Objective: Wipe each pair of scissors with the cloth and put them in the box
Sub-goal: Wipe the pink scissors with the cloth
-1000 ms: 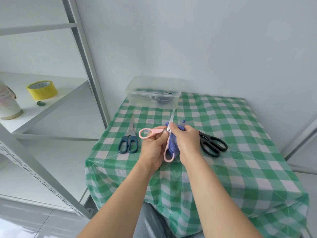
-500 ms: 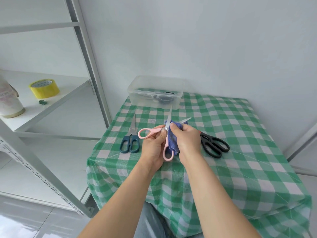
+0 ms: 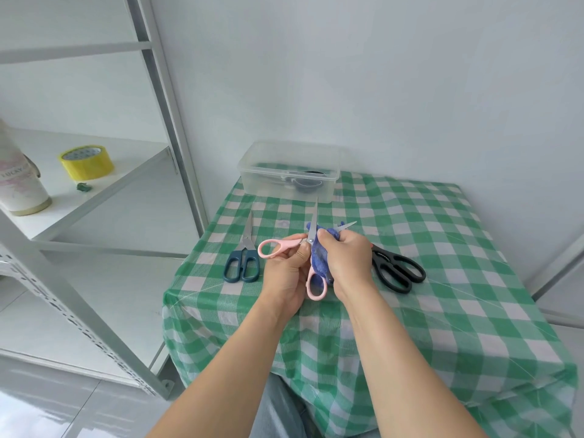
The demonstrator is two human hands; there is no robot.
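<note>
My left hand point(image 3: 286, 267) holds the pink scissors point(image 3: 311, 248) open; my right hand point(image 3: 346, 257) presses the blue cloth point(image 3: 319, 259) on one blade.

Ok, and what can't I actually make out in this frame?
All in the head view:
Contents of the box: its cloudy wall blurs a dark shape inside.
Blades of the black scissors: hidden behind the right hand.
Most of the cloth: bunched inside that hand's grip.
Cup: cut off by the left edge.
Small green thing: too small to identify.

Bright even daylight, soft shadows, wide-angle edge distortion
</note>
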